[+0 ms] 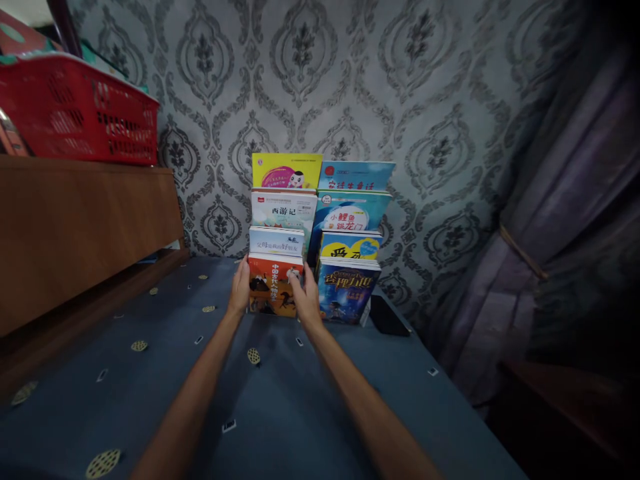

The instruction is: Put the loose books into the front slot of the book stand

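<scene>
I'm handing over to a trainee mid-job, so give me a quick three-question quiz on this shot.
1. True or false: both hands grip the orange book.
2. What lies right of the blue book: A) red basket B) dark flat thing C) cup?
3. How many book columns stand against the wall?

Key:
1. True: left hand and right hand hold its sides.
2. B, the dark flat thing.
3. Two.

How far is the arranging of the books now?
Done: seven books stand in two stepped rows against the wall, such as the yellow book at the back. In hand: the left hand and right hand grip the red front book by its sides. Left: only a dark flat object lies beside the rows.
</scene>
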Demonstrator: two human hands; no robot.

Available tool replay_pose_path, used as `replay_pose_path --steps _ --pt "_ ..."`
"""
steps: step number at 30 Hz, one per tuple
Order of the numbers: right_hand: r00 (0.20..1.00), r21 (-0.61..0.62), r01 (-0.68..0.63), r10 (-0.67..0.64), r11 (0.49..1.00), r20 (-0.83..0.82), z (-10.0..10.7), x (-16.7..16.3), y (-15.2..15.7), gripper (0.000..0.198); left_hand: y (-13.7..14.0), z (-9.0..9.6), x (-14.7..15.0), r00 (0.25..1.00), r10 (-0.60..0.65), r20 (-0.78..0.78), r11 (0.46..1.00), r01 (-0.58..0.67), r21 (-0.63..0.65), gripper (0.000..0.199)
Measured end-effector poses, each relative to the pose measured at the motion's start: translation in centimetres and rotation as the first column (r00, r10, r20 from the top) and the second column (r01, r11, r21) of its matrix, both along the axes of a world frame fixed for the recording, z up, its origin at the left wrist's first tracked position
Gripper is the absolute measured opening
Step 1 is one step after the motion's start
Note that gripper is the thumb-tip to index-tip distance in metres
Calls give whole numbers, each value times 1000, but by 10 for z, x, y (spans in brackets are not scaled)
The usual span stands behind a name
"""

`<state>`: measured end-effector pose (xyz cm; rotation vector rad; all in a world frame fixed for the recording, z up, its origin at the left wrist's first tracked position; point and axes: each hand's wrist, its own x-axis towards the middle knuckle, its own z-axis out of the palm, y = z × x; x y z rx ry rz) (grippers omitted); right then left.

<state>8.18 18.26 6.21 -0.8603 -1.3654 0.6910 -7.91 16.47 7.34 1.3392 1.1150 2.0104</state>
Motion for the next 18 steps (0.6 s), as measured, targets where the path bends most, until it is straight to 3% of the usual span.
replay_pose_path --steps 6,18 --pt "999 48 -41 39 998 35 1 -1 -3 69 -5 5 3 1000 -23 -3 1000 23 0 59" --pt "997 55 -66 64 996 31 -1 -6 -2 80 -6 5 5 999 -17 -30 1000 16 -8 61"
